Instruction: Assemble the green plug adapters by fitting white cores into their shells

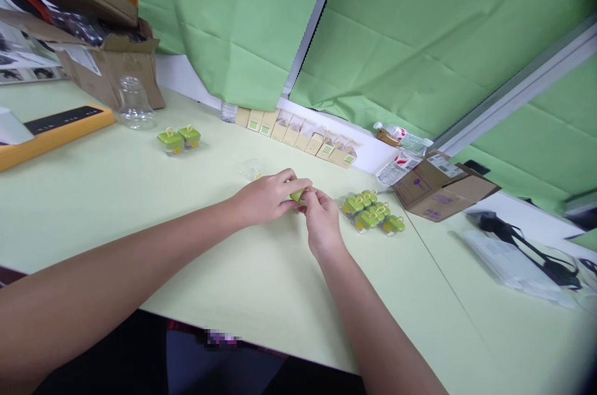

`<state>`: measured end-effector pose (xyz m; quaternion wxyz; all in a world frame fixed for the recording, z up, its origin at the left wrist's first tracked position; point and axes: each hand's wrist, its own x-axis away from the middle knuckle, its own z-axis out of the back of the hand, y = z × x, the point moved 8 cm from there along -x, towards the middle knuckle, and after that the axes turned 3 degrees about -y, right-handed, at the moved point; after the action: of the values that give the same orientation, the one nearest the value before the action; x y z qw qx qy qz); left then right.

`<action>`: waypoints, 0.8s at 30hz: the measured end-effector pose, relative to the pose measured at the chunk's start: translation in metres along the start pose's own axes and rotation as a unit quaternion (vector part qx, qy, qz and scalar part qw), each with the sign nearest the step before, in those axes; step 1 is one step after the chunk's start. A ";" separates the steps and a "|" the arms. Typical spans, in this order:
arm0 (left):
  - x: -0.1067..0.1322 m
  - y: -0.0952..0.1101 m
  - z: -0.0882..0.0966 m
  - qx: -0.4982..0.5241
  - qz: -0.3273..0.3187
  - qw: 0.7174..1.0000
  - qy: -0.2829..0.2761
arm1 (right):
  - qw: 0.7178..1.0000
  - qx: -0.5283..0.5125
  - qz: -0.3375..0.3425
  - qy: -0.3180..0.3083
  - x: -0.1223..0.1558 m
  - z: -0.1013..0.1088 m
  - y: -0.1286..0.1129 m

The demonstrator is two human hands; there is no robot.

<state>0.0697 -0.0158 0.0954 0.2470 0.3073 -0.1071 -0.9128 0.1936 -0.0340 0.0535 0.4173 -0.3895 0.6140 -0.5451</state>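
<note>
Over the middle of the table, my left hand (273,196) and my right hand (323,218) meet with their fingers closed around a small green lid (297,195). My fingers cover most of it. Just beyond my left hand lies a clear plastic container (252,168) with a bit of yellow showing. To the right of my right hand stands a cluster of several small clear containers with green lids (372,216) and pale yellow loops on top. Two more green-lidded containers (180,139) sit together farther off at the left.
Small cardboard boxes (293,134) line the table's back edge. At back right are plastic bottles (403,139) and a cardboard carton (441,186); clear bags and black cables (527,252) lie farther right. On the left are an orange-and-black device (69,124), a clear jar (135,106) and an open carton (109,65).
</note>
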 end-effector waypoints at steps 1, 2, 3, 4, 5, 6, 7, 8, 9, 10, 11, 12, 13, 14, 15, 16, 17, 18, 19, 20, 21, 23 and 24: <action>0.000 -0.001 -0.001 0.013 0.001 1.000 0.000 | 1.000 0.010 0.001 0.002 0.000 0.000 -0.001; -0.001 -0.002 -0.001 0.024 0.002 1.000 0.000 | 1.000 0.018 0.002 0.002 0.000 0.000 -0.002; -0.001 -0.003 -0.001 0.035 0.003 0.999 0.001 | 1.000 0.025 0.004 0.003 0.001 0.000 -0.003; -0.001 -0.004 -0.001 0.044 0.004 0.999 0.005 | 1.000 0.029 0.005 0.002 0.001 0.001 -0.004; -0.001 -0.006 0.000 0.053 0.005 0.999 0.010 | 0.999 0.034 0.007 0.003 0.002 0.001 -0.006; -0.002 -0.009 0.001 0.061 0.008 0.998 0.016 | 0.999 0.038 0.009 0.007 0.002 0.003 -0.007; -0.002 -0.012 0.002 0.070 0.013 0.997 0.023 | 0.999 0.040 0.012 0.013 0.002 0.004 -0.009; -0.002 -0.017 0.003 0.078 0.018 0.996 0.031 | 0.999 0.038 0.014 0.020 0.003 0.006 -0.011; -0.002 -0.021 0.005 0.087 0.025 0.995 0.037 | 0.999 0.031 0.016 0.026 0.003 0.007 -0.012; -0.002 -0.026 0.006 0.098 0.031 0.994 0.044 | 0.999 0.018 0.017 0.031 0.002 0.008 -0.013; -0.002 -0.030 0.007 0.110 0.035 0.992 0.050 | 0.999 0.002 0.016 0.033 0.002 0.008 -0.013; -0.003 -0.033 0.008 0.122 0.037 0.990 0.057 | 0.999 -0.014 0.014 0.030 0.002 0.007 -0.013; -0.003 -0.035 0.008 0.134 0.038 0.988 0.063 | 0.999 -0.025 0.013 0.025 0.001 0.006 -0.012; -0.003 -0.035 0.009 0.145 0.036 0.987 0.067 | 0.999 -0.030 0.014 0.019 0.001 0.004 -0.012; -0.003 -0.034 0.008 0.154 0.033 0.985 0.068 | 0.999 -0.028 0.018 0.014 0.001 0.003 -0.011; -0.003 -0.033 0.008 0.161 0.028 0.984 0.067 | 0.999 -0.021 0.025 0.010 0.000 0.003 -0.011; -0.003 -0.030 0.008 0.166 0.023 0.984 0.064 | 0.999 -0.014 0.036 0.007 0.000 0.003 -0.012; -0.003 -0.028 0.008 0.169 0.018 0.984 0.060 | 0.999 -0.007 0.050 0.007 0.000 0.004 -0.014; -0.003 -0.026 0.008 0.170 0.014 0.984 0.055 | 0.998 -0.002 0.064 0.008 0.000 0.006 -0.016; -0.003 -0.025 0.009 0.170 0.013 0.984 0.052 | 0.997 0.004 0.078 0.007 0.000 0.007 -0.017; -0.003 -0.024 0.009 0.168 0.013 0.985 0.048 | 0.996 0.009 0.088 0.005 -0.001 0.009 -0.019; -0.002 -0.025 0.009 0.160 0.015 0.986 0.040 | 0.995 0.021 0.094 0.004 -0.002 0.011 -0.021; -0.002 -0.026 0.009 0.156 0.015 0.987 0.038 | 0.996 0.025 0.089 0.005 -0.003 0.012 -0.021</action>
<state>0.0555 0.0076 0.0947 0.2137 0.3750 -0.2433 -0.8686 0.2063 -0.0372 0.0739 0.4706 -0.3199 0.6344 -0.5232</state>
